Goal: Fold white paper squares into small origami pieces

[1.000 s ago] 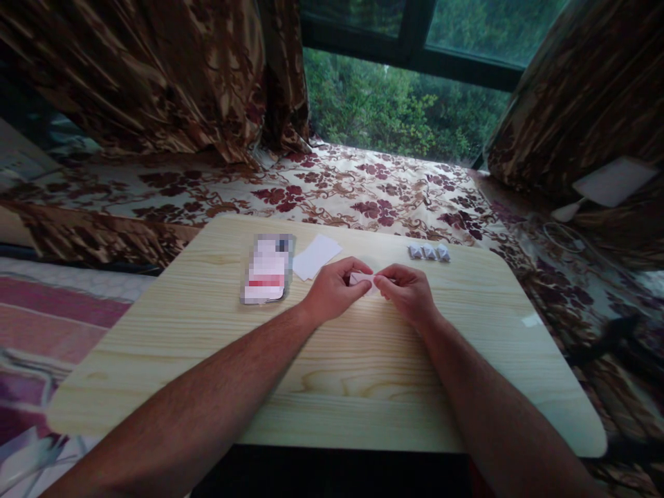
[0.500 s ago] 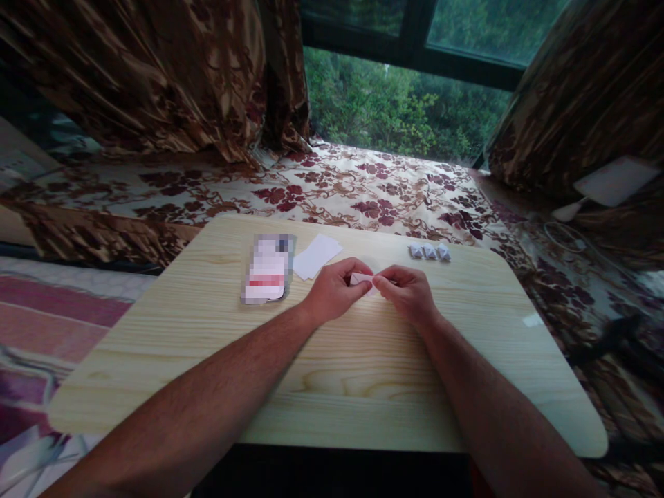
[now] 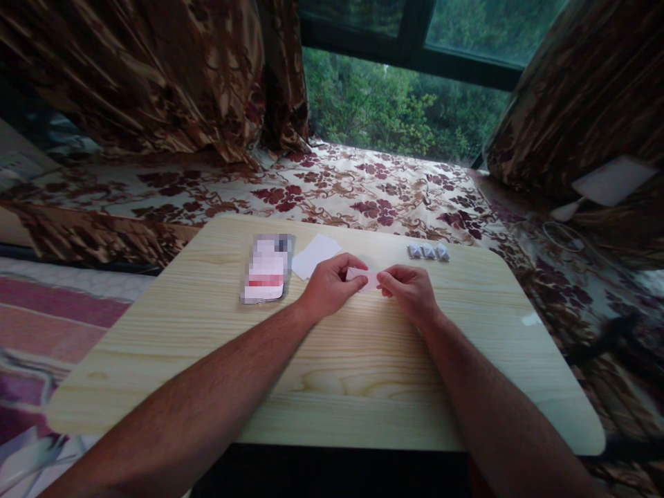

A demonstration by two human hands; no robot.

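Observation:
Between my two hands is a small folded piece of white paper [image 3: 369, 279], held just above the table. My left hand [image 3: 335, 282] pinches its left end with thumb and fingers. At the right end, my right hand [image 3: 409, 290] grips it between thumb and forefinger. Several white paper sheets [image 3: 315, 256] lie loosely stacked beyond my left hand. Three small folded paper pieces [image 3: 428, 252] with pointed tops stand in a row at the far right of my right hand.
A phone [image 3: 267, 270], partly blurred out, lies left of the sheets. All this is on a light wood-grain table [image 3: 342, 373] with rounded corners. Behind it runs a ledge with a floral cloth [image 3: 373, 187], below a window. A white lamp-like object [image 3: 615, 181] is at the right.
My hands have drawn slightly apart, and more of the paper's flat face shows between them. The sheets, phone and row of folded pieces have stayed put.

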